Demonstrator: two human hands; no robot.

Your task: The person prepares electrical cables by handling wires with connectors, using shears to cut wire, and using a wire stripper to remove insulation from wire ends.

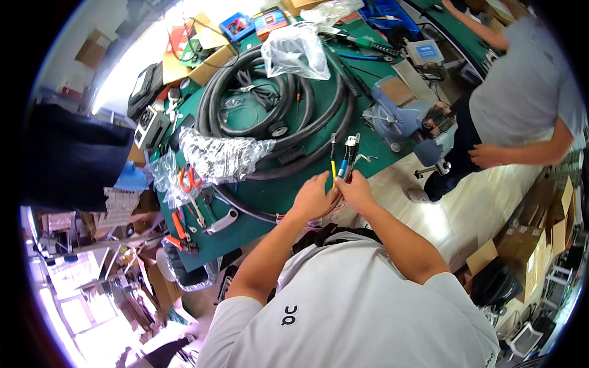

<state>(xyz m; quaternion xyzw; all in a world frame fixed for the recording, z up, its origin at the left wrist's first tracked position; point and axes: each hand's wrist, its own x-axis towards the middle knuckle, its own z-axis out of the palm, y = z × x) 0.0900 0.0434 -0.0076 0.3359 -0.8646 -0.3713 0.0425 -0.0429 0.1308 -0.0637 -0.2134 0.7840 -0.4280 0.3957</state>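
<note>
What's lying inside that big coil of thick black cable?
Inside the coil, a looped thin cord and some clear plastic lie on the green tabletop. Silvery wrap covers part of the coil's near side, hiding whatever is beneath.

Dark logo (289,315) on the pale shirt (374,310) — small lettering (489,359) near its edge

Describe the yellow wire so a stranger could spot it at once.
Find the black coil on the green table. Near its lower right in this view, the left hand and right hand meet at some wires. The yellow wire is leftmost, its colour setting it apart from the blue wire beside it.
</note>
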